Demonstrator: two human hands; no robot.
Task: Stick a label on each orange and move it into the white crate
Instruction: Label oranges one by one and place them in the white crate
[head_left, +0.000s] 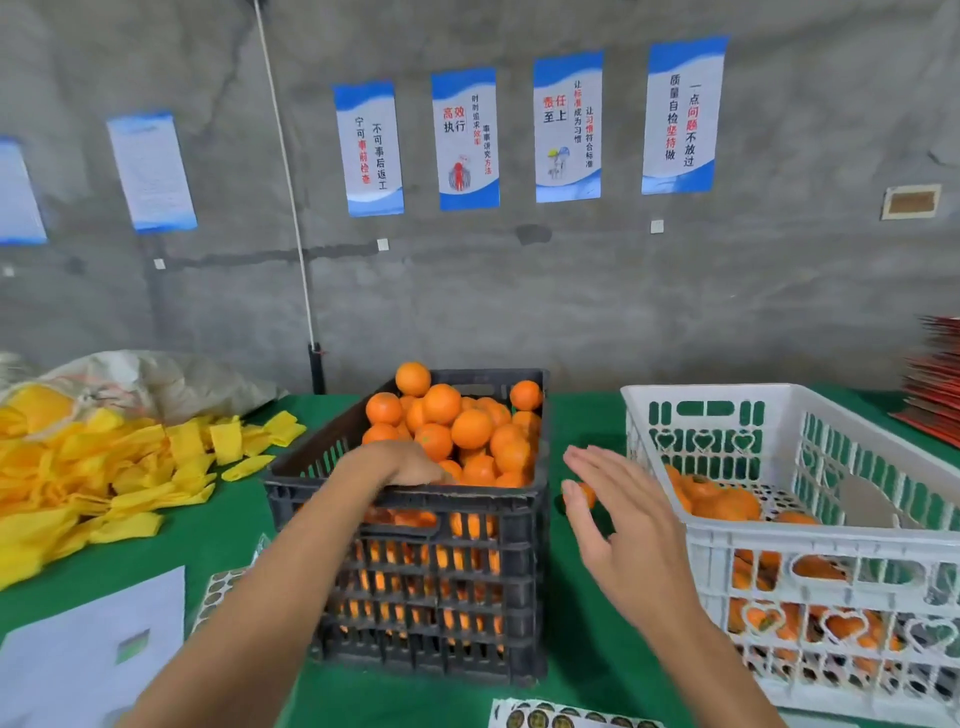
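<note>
Head view: you're at the pick step, left hand (410, 470) reaching into black crate (415, 512) w/ oranges (470, 428), grip hidden; right hand (618, 512) open, empty, beside white crate (779, 535); next, grab one & label it.

Pretty sure I'm looking at a fruit packing shed here. Bare grey concrete wall (519, 291) with a row of blue-and-white workplace slogan posters (467, 139), a desk (582, 623) covered in green cloth, a black crate (415, 571) heaped with oranges (457, 431), a white crate (810, 540) partly filled, sticker sheets (566, 716), and a big pile of yellow foam sleeves (104, 478).
</note>
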